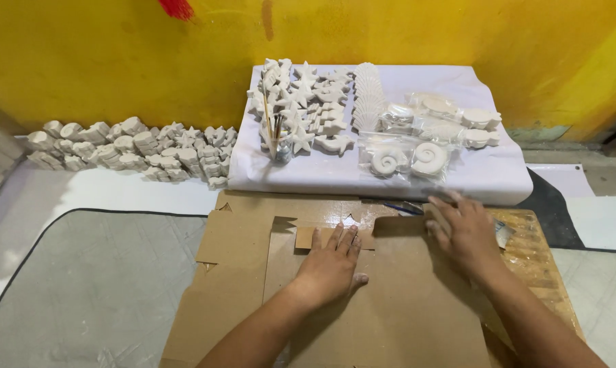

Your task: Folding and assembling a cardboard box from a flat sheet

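A flattened brown cardboard sheet point(239, 272) lies over a low wooden board point(533, 252) in front of me. My left hand point(332, 262) rests flat on the cardboard's middle, fingers together and pointing away, pressing on a small cardboard flap point(306, 237). My right hand point(461, 228) lies palm down at the cardboard's far right edge, fingers spread and slightly blurred. It holds nothing that I can see. Just beyond its fingers lie a blue-handled tool point(403, 206) and a clear plastic scrap point(504, 233).
Behind the cardboard a white-covered slab point(505, 177) carries several white plaster figures point(308, 109), bagged spiral shells point(410, 160) and a small cup of brushes point(278, 146). More plaster pieces point(130, 146) are stacked along the yellow wall on the left. A grey mat point(83, 286) covers the floor.
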